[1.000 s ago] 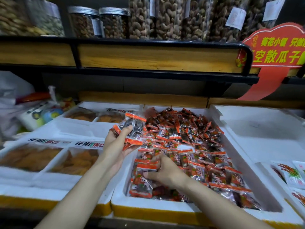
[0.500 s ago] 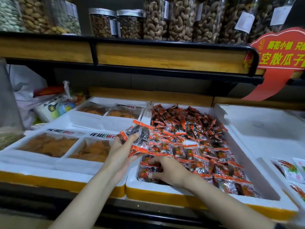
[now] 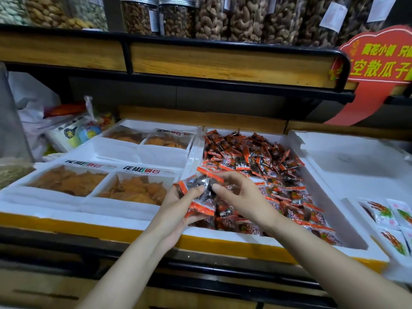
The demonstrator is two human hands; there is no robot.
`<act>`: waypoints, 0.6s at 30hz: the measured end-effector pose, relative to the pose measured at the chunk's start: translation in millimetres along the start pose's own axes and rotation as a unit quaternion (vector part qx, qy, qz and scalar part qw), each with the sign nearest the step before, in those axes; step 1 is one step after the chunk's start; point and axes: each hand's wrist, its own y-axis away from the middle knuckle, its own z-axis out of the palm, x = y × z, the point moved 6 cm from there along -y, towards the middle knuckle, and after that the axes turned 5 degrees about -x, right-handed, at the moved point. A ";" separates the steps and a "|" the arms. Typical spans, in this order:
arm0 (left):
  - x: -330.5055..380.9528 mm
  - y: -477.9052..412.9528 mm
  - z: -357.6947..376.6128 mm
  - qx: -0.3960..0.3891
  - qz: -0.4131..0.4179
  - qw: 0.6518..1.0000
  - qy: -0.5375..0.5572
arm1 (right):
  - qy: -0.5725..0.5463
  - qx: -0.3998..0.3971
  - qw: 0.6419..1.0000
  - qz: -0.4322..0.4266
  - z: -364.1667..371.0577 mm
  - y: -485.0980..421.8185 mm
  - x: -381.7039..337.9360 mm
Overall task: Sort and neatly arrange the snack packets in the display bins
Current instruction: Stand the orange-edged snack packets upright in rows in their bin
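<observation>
Head view: our left hand (image 3: pixel 178 211) grips a stack of snack packets (image 3: pixel 201 194) over the bin (image 3: pixel 223 234); our right hand (image 3: pixel 244 198) pinches it.

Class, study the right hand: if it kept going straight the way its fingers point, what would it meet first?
The stack of packets held in the left hand; the right hand points left at it, seemingly touching it now, though depth is unclear.

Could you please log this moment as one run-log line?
left hand: holds packet stack | right hand: pinches same stack | location: over white bin, near-left corner
</observation>
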 end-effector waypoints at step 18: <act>-15.1 8.4 -6.8 0.117 -0.026 0.987 0.107 | 0.219 0.176 0.936 -0.213 -22.2 30.1 -28.3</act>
